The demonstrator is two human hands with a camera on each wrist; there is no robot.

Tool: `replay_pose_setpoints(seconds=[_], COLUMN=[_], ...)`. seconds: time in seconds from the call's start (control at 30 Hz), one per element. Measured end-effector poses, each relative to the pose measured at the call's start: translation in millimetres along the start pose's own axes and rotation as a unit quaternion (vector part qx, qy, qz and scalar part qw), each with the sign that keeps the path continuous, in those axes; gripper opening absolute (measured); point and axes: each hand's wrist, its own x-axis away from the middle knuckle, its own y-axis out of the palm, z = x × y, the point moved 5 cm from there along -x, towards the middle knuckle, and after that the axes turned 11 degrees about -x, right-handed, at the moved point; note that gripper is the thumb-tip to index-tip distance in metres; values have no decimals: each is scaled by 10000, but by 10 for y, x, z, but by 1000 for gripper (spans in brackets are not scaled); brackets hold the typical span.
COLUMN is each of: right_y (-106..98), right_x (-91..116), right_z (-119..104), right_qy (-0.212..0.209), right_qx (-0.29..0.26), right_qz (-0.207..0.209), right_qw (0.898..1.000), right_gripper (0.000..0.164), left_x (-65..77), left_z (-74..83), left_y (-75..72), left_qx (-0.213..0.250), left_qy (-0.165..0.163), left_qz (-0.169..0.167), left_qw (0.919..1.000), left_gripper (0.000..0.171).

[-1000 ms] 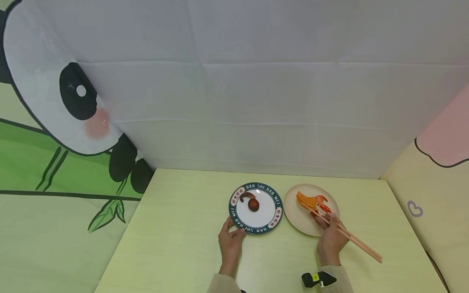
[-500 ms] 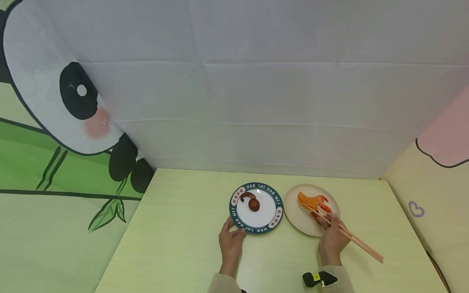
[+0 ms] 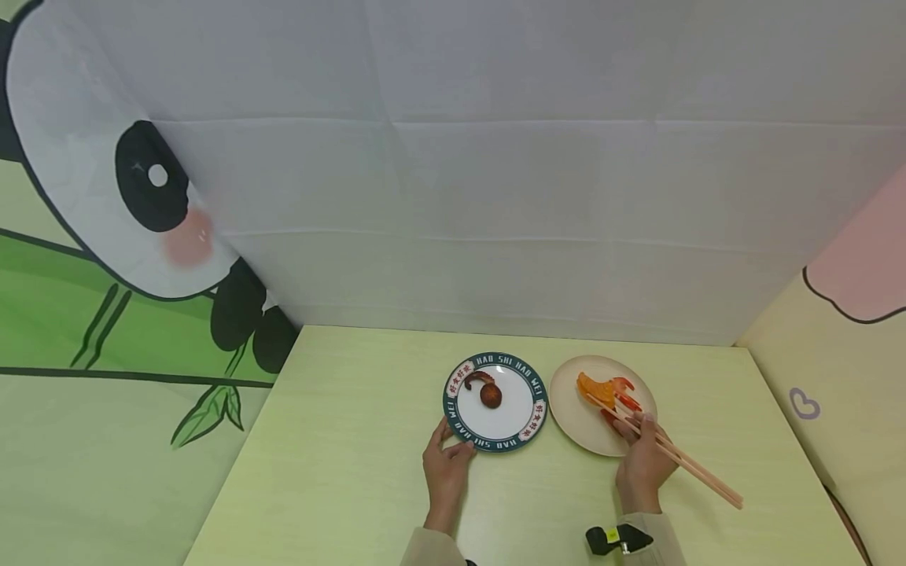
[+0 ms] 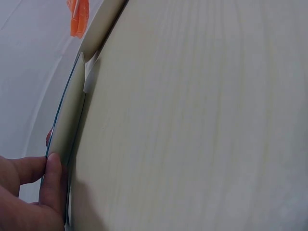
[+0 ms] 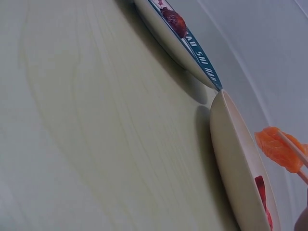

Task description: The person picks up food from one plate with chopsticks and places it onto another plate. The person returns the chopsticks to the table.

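Observation:
My left hand (image 3: 446,469) pinches the near-left rim of the white plate with a green lettered border (image 3: 504,445). On that plate lie a curved dark brown piece (image 3: 478,378) and a round brown piece (image 3: 490,395). With my right hand (image 3: 642,465) I grip a pair of wooden chopsticks (image 3: 697,470). Their tips hold an orange slice (image 5: 279,149) that looks like salmon, raised above the beige plate (image 3: 582,432) in the right wrist view. Red-and-white food pieces (image 3: 624,393) are on the beige plate, partly hidden by the chopsticks and hand.
The two plates stand side by side, rims nearly touching, on a pale yellow-green table (image 3: 340,440). A plain whitish sheet (image 3: 495,196) rises behind the table's far edge. A black device (image 3: 617,539) is worn on the right wrist.
My right hand, the chopsticks and the orange slice have shifted very slightly to the right. My left hand keeps its hold on the plate rim.

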Motion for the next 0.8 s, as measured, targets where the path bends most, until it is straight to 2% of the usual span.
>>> replay_pose_setpoints(seconds=[0.57, 0.8], right_y=[-1, -14], right_x=[10, 1], right_z=[-33, -24], right_qy=[-7, 4], right_qx=[143, 205], right_qz=[16, 57], right_qw=[9999, 9998], right_gripper=[19, 20], left_x=[15, 7], left_z=[3, -12], left_y=[2, -3], left_qx=[-61, 30], left_qy=[-18, 71], left_qz=[44, 46], left_qw=[10000, 10000], left_gripper=[72, 72])
